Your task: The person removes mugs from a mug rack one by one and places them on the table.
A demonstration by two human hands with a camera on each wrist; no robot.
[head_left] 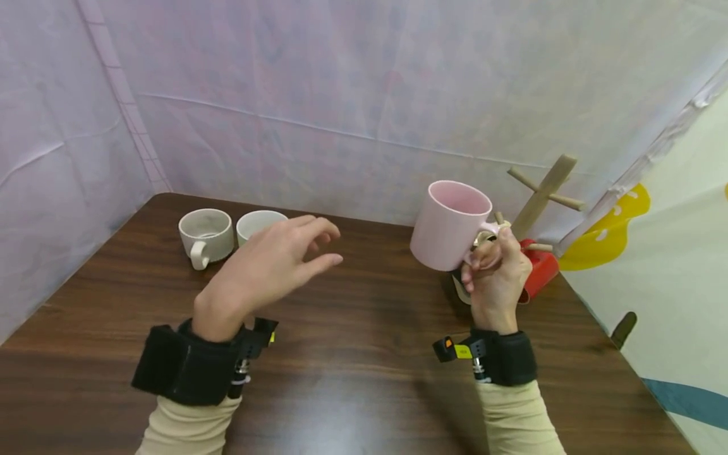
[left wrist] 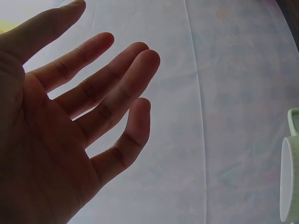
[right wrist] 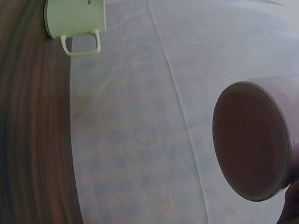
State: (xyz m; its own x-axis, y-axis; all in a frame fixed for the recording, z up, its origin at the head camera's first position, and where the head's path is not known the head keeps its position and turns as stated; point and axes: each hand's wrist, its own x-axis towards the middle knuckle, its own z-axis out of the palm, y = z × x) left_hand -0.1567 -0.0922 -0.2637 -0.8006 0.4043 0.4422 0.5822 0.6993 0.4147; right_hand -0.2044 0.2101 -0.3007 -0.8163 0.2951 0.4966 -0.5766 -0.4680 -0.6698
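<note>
My right hand point(head_left: 500, 284) grips a pink mug point(head_left: 440, 237) by its handle, above the table at the right. The mug stands nearly upright, its mouth up; its underside shows in the right wrist view. Just beyond that hand is a wooden mug tree point(head_left: 546, 193) with pegs, and the mug handle overlaps one peg end in the head view. A red mug point(head_left: 543, 275) hangs low on the tree, partly hidden. My left hand point(head_left: 267, 272) hovers over the table with fingers loosely bent and nothing in them. It partly hides a pale green mug point(right wrist: 77, 18) with a white inside.
A greyish-white mug point(head_left: 207, 237) stands at the back left of the brown wooden table point(head_left: 341, 379), beside the green one. Behind the table hangs a pale cloth point(head_left: 318, 114). At the right is a light curtain with a yellow patch point(head_left: 600, 234).
</note>
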